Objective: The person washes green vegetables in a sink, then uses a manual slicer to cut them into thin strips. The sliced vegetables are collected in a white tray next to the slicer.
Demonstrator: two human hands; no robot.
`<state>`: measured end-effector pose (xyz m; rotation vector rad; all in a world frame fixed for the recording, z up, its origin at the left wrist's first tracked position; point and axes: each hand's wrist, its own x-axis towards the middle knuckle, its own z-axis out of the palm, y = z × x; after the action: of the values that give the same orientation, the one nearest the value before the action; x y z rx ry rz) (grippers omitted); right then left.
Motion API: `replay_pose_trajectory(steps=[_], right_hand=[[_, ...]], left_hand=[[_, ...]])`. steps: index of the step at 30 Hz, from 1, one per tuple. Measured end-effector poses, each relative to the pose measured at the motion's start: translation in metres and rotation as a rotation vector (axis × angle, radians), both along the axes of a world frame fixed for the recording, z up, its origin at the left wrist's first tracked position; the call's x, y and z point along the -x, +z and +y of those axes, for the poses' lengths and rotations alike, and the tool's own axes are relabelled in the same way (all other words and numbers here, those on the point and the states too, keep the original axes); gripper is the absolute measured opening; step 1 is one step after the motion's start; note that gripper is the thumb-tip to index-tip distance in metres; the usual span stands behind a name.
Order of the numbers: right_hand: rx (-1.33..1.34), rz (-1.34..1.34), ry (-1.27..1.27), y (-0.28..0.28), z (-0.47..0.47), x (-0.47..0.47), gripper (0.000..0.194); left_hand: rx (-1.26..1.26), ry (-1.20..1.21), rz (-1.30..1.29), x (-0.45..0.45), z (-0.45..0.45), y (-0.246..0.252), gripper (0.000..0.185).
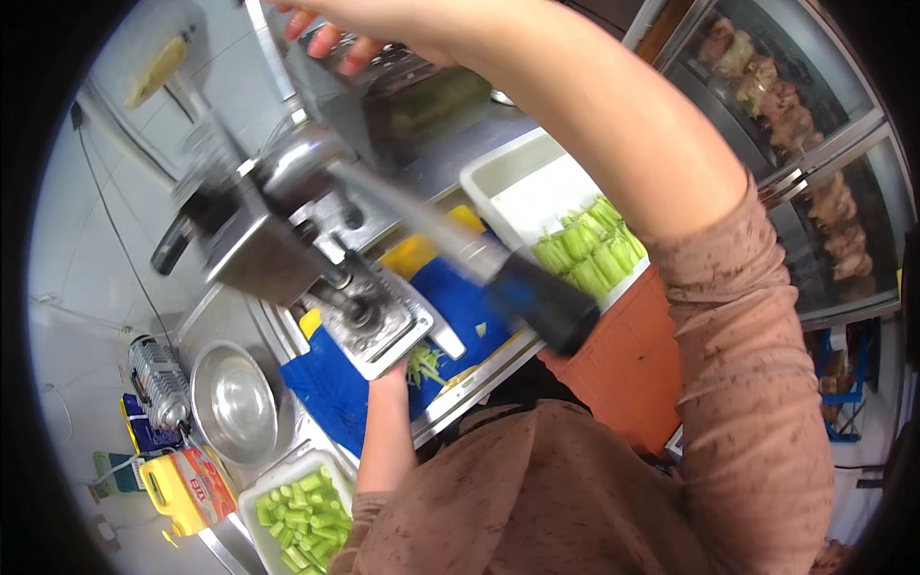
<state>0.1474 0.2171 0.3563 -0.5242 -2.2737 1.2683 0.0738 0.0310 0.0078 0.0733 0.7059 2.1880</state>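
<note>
A metal lever-type vegetable cutter [266, 251] stands before me, blurred in places. Its long lever, tipped with a black grip [546, 305], slants down to the right. My right hand [352, 36] is raised at the top edge beside an upright metal bar [272, 50]; part of it is cut off, so its grip is unclear. My left forearm [388, 417] reaches under the cutter's pale frame [392, 352], which hides the left hand. Thin green strips [426, 365] lie beside that wrist on a blue cloth [460, 280].
At right, a white tray [496, 180] holds cut celery stalks [593, 244]. A white bin [251, 517] with celery chunks [305, 517] sits lower left, near a steel bowl [233, 406] and yellow jug [190, 489]. Skewered meat [773, 93] fills a glass-fronted cabinet [855, 118] at right.
</note>
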Motion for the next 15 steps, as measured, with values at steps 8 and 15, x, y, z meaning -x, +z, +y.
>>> replay_pose_trajectory(steps=[8,15], right_hand=[[0.006,0.035,-0.42,-0.11,0.125,-0.293,0.029],[0.307,0.077,-0.745,-0.219,0.136,-0.486,0.013]], left_hand=[[0.084,-0.472,-0.518,-0.1,-0.04,-0.069,0.031],[0.584,-0.667,-0.323,-0.227,0.192,0.042,0.03]])
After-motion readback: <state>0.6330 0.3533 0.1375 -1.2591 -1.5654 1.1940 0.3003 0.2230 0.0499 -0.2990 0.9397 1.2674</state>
